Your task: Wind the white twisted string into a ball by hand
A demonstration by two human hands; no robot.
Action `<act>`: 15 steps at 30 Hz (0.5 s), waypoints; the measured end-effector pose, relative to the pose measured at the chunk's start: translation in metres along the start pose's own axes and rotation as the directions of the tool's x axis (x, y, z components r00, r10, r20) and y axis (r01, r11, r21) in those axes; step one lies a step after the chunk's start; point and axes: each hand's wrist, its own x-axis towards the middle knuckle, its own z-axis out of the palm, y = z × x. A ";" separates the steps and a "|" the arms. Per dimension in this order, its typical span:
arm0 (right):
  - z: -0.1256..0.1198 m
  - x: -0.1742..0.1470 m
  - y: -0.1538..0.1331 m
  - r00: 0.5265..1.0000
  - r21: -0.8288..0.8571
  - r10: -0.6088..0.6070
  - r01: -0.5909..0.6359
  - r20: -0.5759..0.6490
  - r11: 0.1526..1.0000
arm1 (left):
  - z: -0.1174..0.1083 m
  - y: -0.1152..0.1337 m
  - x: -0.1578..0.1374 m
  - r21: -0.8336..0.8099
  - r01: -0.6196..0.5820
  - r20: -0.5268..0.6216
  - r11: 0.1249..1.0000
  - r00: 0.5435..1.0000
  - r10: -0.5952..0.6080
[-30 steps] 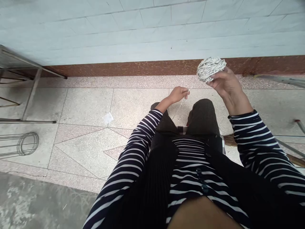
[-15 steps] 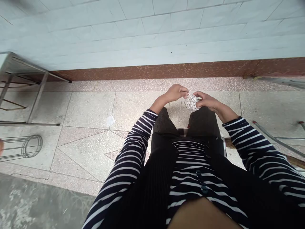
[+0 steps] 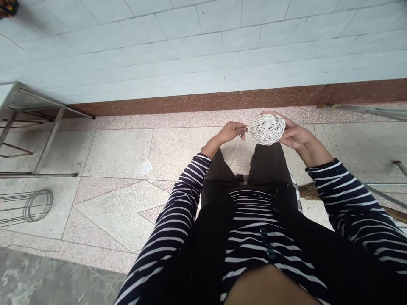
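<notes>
An oval piece of coiled braided cord (image 3: 267, 129), white with dark flecks, is held above my knees with its broad face toward me. My right hand (image 3: 294, 134) grips it at its right edge, the thumb on the near face and the other fingers partly hidden behind. At the piece's left end, my left hand (image 3: 234, 131) is closed in a pinch on a thin strand of cord (image 3: 248, 127). A faint loose end seems to hang below that hand.
A metal-framed table (image 3: 47, 127) stands at the left, with a wire stand (image 3: 34, 205) on the floor before it. White paper (image 3: 146, 167) lies on the tiles. Broom bristles (image 3: 308, 192) and metal legs (image 3: 386, 197) are at the right. A tiled wall (image 3: 203, 55) runs ahead.
My right hand has moved right and turned the braided piece so its broad oval face shows. My left hand has shifted slightly left and down, apart from the right.
</notes>
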 end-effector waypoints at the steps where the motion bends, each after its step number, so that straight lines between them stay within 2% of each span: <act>1: -0.002 0.002 -0.003 0.999 -0.009 -0.021 0.021 -0.029 1.000 | 0.000 0.000 -0.003 0.015 0.009 0.009 1.000 1.000 -0.009; 4: -0.019 0.015 -0.011 0.979 -0.081 -0.124 0.112 -0.160 0.990 | 0.006 0.001 -0.020 0.038 0.042 0.070 0.998 0.997 -0.044; 7: -0.044 0.035 -0.010 0.938 -0.234 -0.220 0.158 -0.267 0.959 | 0.015 0.009 -0.038 0.013 0.072 0.155 0.997 0.985 -0.073; 9: -0.056 0.048 -0.002 0.890 -0.383 -0.274 0.124 -0.366 0.915 | 0.016 0.020 -0.044 0.000 0.074 0.182 0.997 0.981 -0.073; 11: -0.056 0.058 0.011 0.828 -0.553 -0.337 0.040 -0.448 0.832 | 0.011 0.034 -0.041 0.033 0.053 0.148 0.998 0.987 -0.057; 12: -0.052 0.060 0.019 0.813 -0.622 -0.356 -0.010 -0.461 0.783 | 0.007 0.042 -0.036 0.079 0.031 0.112 0.996 0.993 -0.039; 13: -0.045 0.061 0.027 0.821 -0.673 -0.352 -0.052 -0.449 0.738 | 0.001 0.050 -0.030 0.143 0.001 0.070 0.990 0.997 -0.011; 15: -0.027 0.057 0.041 0.894 -0.711 -0.262 -0.086 -0.364 0.698 | -0.008 0.061 -0.014 0.296 -0.069 0.013 0.953 0.998 0.068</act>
